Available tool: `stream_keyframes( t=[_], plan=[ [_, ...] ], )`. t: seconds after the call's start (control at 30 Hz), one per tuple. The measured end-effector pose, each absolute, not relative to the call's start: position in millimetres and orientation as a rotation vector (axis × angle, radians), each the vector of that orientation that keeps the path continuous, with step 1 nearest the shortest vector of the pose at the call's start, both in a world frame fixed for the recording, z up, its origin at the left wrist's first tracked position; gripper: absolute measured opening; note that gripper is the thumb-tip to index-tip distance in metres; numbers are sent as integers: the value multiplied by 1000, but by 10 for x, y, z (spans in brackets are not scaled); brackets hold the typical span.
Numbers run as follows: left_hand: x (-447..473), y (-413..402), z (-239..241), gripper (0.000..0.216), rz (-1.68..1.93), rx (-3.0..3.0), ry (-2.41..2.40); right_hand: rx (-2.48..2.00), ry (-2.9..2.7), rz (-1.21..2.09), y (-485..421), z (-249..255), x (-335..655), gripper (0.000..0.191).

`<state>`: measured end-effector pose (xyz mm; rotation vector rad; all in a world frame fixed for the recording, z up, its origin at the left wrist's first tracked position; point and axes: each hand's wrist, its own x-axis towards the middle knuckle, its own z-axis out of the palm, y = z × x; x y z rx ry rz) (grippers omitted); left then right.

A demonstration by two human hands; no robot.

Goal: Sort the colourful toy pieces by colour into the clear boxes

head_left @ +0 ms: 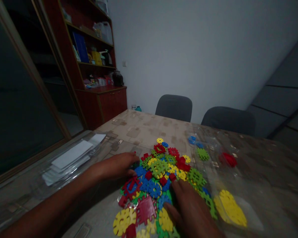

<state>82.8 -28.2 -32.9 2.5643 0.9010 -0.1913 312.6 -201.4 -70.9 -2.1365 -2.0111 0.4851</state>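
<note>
Flanking the toy pile (158, 168): left hand (121, 165) at left, right hand (192, 205) near right, both half-curled (holding anything? can't tell).

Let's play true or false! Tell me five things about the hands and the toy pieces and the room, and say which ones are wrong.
1. The left hand and the right hand are both at the colourful pile. True.
2. Everything in the pile is blue. False: it has red, yellow and green too.
3. A clump of yellow pieces lies to the right of the right hand. True.
4. The left hand is on the white sheets. False: it is at the left edge of the pile.
5. Two grey chairs stand at the far side of the table. True.
</note>
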Motion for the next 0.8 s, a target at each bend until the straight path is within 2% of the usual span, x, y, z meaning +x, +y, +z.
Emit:
stream_keyframes(
  t=[0.07, 0.17, 0.4, 0.5, 0.53, 0.6, 0.67, 0.77, 0.8],
  plan=[
    [828, -244, -350, 19, -192, 2574, 899, -2163, -2012, 473, -1997, -748, 3102, 44],
    [862, -259, -362, 20, -206, 2558, 878, -2148, -2049, 430, -2000, -821, 3127, 48],
    [990, -398, -408, 19, -106, 2588, 939, -2106, -2006, 346, -1973, -902, 3160, 31],
    [980, -368, -383, 7, -101, 2618, 905, -2103, -1938, 412, -1949, -910, 3182, 15],
    [966, -351, -366, 10, -90, 2629, 893, -2093, -1926, 435, -1946, -912, 3191, 11],
    [934, -321, -328, 14, -43, 2639, 855, -2070, -1918, 451, -1948, -914, 3202, 10],
    [906, -313, -305, 10, -7, 2591, 793, -2053, -1918, 420, -1956, -912, 3196, 9],
    [911, -357, -319, 2, -75, 2454, 705, -2015, -1947, 376, -1963, -905, 3164, 18],
    [927, -383, -335, 6, -106, 2423, 692, -2002, -1955, 371, -1962, -902, 3152, 21]
  ],
)
